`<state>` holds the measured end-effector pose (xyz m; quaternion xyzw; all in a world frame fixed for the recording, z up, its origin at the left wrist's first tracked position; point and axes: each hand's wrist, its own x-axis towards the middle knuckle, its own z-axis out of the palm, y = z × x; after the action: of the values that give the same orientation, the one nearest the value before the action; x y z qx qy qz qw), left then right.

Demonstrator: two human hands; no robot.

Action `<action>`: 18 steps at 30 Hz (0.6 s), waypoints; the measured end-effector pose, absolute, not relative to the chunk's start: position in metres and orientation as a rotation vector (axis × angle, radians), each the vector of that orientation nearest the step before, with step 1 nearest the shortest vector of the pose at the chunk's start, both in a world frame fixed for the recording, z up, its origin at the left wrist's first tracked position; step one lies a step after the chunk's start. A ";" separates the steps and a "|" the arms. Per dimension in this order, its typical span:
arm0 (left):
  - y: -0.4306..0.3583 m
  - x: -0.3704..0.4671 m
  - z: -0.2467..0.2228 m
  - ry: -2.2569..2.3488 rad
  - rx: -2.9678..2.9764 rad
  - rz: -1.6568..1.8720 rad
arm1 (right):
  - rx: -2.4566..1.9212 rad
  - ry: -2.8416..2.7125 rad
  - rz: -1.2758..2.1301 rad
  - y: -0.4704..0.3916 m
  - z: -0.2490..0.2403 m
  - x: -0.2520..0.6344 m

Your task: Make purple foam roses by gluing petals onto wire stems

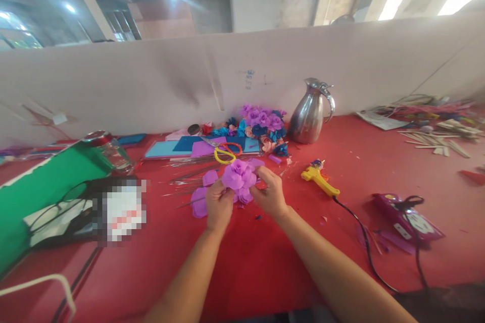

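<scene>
Between my two hands is a purple paper flower (238, 175) with layered, ruffled petals. My left hand (220, 207) pinches its left side, fingers closed. On the other side, my right hand (270, 193) has thumb and fingers closed on the petal edge. Loose purple paper petals (199, 204) lie on the red table just left of the flower. Beyond it rest scissors (226, 152) with yellow and red handles, on sheets of purple and blue paper (161, 149). Thin wires (189, 177) are spread beside the petals.
Finished paper flowers (265, 120) are heaped at the back, near a steel jug (308, 113). A yellow glue gun (320, 180) with a black cord lies right, before a magenta power box (407, 219). A glass jar (109, 151) and a green board (49, 186) stand left.
</scene>
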<state>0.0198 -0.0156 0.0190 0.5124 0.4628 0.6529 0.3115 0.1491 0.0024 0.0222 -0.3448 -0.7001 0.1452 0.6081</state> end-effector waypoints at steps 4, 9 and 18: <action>-0.016 0.019 0.018 1.240 1.386 1.737 | -0.773 -1.599 0.326 0.001 0.023 0.148; -0.016 0.021 0.020 1.254 1.316 1.760 | -0.794 -1.575 0.356 0.002 0.019 0.149; -0.009 0.021 0.019 1.142 1.046 1.842 | -0.776 -1.531 0.453 0.001 0.019 0.143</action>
<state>0.0205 -0.0089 0.0187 0.4058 0.4429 0.7142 0.3593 0.1434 0.0013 0.0189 -0.3392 -0.6689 0.1979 0.6311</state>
